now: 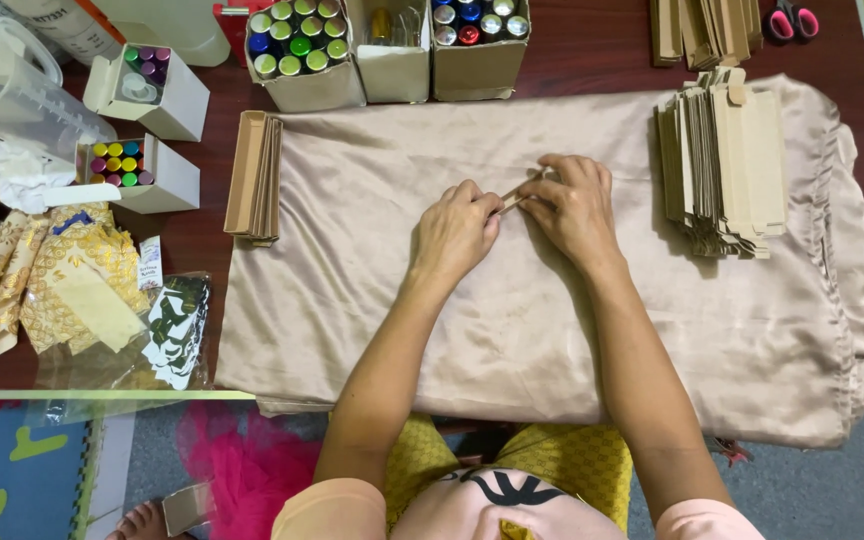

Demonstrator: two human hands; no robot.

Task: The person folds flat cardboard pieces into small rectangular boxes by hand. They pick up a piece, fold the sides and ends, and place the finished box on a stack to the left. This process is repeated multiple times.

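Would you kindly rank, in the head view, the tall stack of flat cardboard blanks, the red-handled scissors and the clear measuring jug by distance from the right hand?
From the right hand:
1. Stack of flat cardboard blanks, just to its right.
2. Red-handled scissors, top right corner.
3. Clear measuring jug, far left.

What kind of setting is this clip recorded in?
Probably a home packing or craft table rather than a factory: a stack of flat cardboard box blanks on a satin cloth, open boxes of small capped bottles, and a play mat on the floor. Both hands pinch one thin cardboard piece.
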